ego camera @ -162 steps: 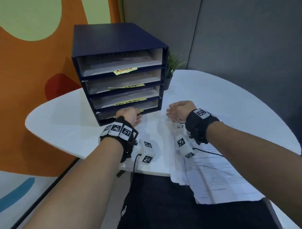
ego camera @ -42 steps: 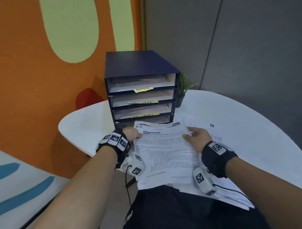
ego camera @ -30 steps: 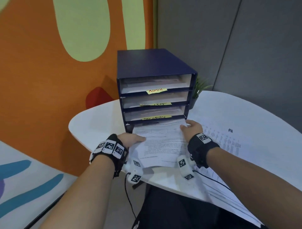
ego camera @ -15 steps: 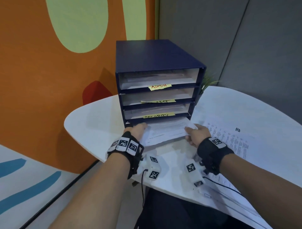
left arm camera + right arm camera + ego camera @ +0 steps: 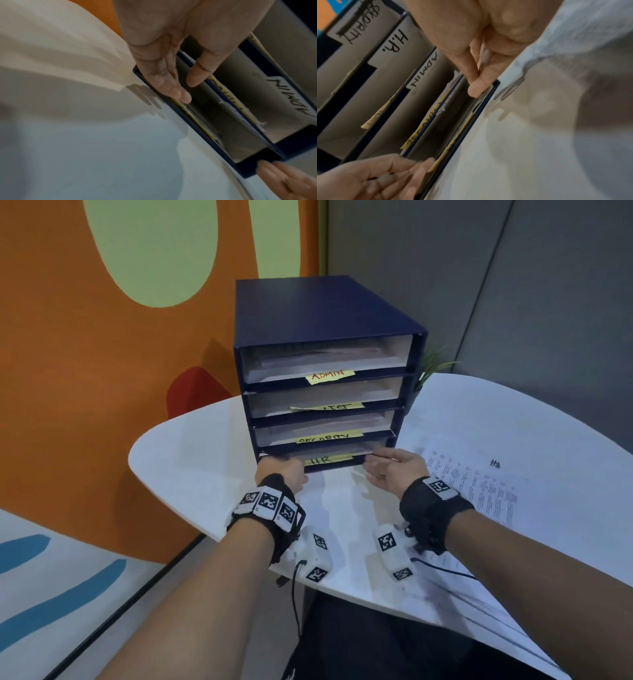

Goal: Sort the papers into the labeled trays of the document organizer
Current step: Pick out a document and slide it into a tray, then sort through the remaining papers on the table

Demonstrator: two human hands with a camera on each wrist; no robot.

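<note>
Papers [image 5: 329, 451] are lying flat in the bottom tray, the one with the yellow HR sticky label [image 5: 327, 459], of the dark blue four-tray document organizer [image 5: 325, 371] sitting mid-frame on the white rounded table [image 5: 191, 460]. Only a thin strip of their front edge shows in the slot.

My left hand [image 5: 284, 474] is at the lower left corner of the organizer. From the left wrist view my fingers [image 5: 171, 89] are straight and relaxed, tips resting at the mouth of that bottom slot, thumb spread a bit higher, not gripping anything. My right hand [image 5: 394, 470] is at the lower right corner, fingers loosely extended toward the slot edge. In the right wrist view a fingertip [image 5: 476, 89] touches the tray's front lip, nothing pinched as far as I can see.

Room-wise, the slot itself is pretty shallow, with the SECURITY tray just above. Bare tabletop sits between my wrists in the lower middle of the head view. More printed white sheets [image 5: 479, 487] lie to the right of the frame, near my right forearm. A small green plant [image 5: 433, 364] pokes out behind the organizer's right side.
</note>
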